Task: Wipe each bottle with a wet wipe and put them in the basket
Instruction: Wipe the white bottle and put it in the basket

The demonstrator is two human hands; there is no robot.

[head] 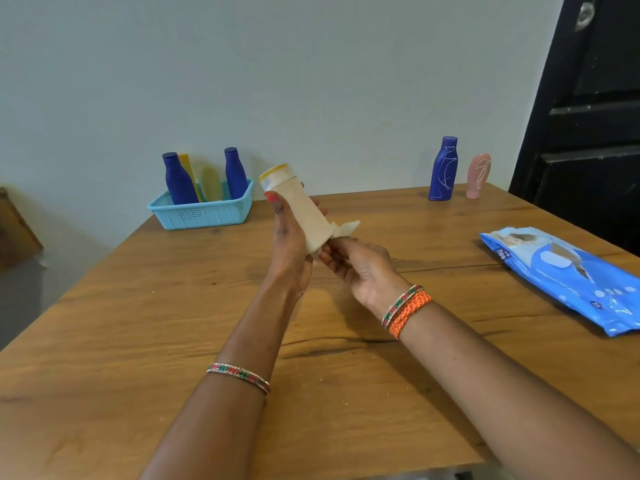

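A cream bottle point(300, 209) with a yellow cap is tilted above the table's middle. My left hand point(288, 237) grips its side. My right hand point(356, 265) holds the wet wipe point(343, 228) against the bottle's lower end. The light blue basket point(204, 213) stands at the table's far left edge and holds two dark blue bottles point(178, 180) and two yellow bottles point(210, 183). At the far right stand a dark blue bottle point(443, 169) and a small pink bottle point(478, 176).
A blue pack of wet wipes point(568, 275) lies at the right edge of the wooden table point(173, 323). A pale wall runs behind the table. A black door point(588, 116) is at the right.
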